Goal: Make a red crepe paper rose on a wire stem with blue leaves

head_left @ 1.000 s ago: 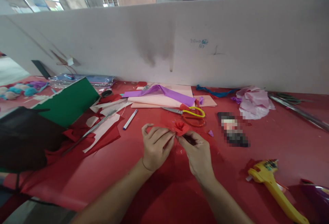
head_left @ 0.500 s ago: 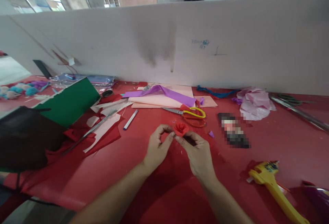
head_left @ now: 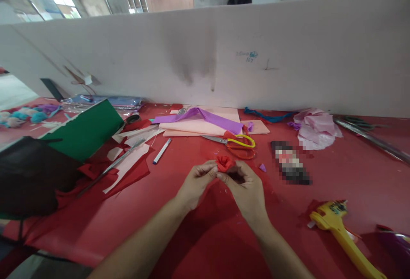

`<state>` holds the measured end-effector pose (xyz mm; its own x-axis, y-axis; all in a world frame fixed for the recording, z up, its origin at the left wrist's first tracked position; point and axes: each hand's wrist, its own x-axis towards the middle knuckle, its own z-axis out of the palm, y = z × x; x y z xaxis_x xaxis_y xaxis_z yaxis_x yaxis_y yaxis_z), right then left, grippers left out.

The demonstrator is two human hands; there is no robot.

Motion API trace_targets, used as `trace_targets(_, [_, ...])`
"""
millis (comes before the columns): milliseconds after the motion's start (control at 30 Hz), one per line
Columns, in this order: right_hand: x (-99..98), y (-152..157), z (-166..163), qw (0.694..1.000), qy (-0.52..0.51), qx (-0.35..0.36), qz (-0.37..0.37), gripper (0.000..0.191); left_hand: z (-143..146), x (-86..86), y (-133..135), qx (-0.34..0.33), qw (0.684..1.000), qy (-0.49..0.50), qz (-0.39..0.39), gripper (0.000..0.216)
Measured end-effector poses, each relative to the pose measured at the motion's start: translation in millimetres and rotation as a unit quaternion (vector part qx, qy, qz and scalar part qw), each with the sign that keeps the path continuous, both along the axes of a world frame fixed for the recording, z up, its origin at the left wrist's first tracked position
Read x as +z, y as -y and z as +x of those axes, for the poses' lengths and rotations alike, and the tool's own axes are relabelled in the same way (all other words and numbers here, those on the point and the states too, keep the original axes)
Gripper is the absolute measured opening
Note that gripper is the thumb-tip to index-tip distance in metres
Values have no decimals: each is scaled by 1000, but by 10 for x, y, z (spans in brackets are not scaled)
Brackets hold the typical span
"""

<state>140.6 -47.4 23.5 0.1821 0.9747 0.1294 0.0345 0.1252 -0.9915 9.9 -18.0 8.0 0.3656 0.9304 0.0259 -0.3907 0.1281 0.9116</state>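
Between my hands, above the red tabletop, is a small red paper flower (head_left: 224, 163) with ruffled petals. My left hand (head_left: 197, 183) pinches it from the left, thumb and fingers pressed together. From the right, my right hand (head_left: 248, 190) grips the same flower with thumb and index finger. The underside of the flower is hidden by my fingers. Just beyond it lie scissors (head_left: 241, 143) with yellow and orange handles. A small purple paper scrap (head_left: 262, 167) sits to the right of my right hand.
Purple paper strip (head_left: 205, 118) lies on peach sheets at the back, before a white partition (head_left: 134, 57). A marker (head_left: 162, 151), green board (head_left: 86, 129) and black bag (head_left: 28, 176) are leftward. A yellow glue gun (head_left: 342, 232) and crumpled pink paper (head_left: 317, 129) are rightward.
Both hands still hold the flower, which sits slightly lower in view. The fingers of my left hand have closed in nearer to its base. Things on the table have not moved.
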Motion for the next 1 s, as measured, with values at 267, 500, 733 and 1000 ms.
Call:
trace_targets(267, [-56, -16, 3, 998, 48, -29, 23, 16, 32, -83, 4, -10, 998, 45, -38, 15])
trace_targets(500, [-1, 2, 28, 985, -159, 73, 2, 15, 60, -113, -1, 26, 992, 105, -61, 12])
trace_targets(733, [48, 4, 39, 975, -201, 88, -40, 9, 70, -67, -25, 46, 989, 114, -82, 15])
trace_targets(1000, [92, 21, 10, 970, -216, 104, -42, 12, 69, -85, -30, 15, 993, 101, -65, 18])
